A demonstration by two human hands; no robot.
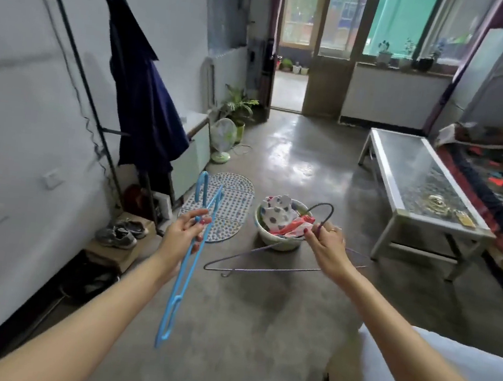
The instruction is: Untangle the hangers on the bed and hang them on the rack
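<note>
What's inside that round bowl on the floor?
The bowl holds bunched cloths: one white with dark dots, one red-and-white. Whatever lies beneath them is covered.

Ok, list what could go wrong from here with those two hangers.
1. The left hand holds the blue plastic hanger loosely near its neck, so it could slip.
2. The purple wire hanger, pinched by the right hand, hangs above the laundry basin and might snag the clothes.

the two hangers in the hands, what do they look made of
The blue hanger in the left hand looks like moulded plastic: flat, thick, evenly coloured. The purple hanger in the right hand looks like thin wire, probably coated, judging by its slender bent rod.
</note>
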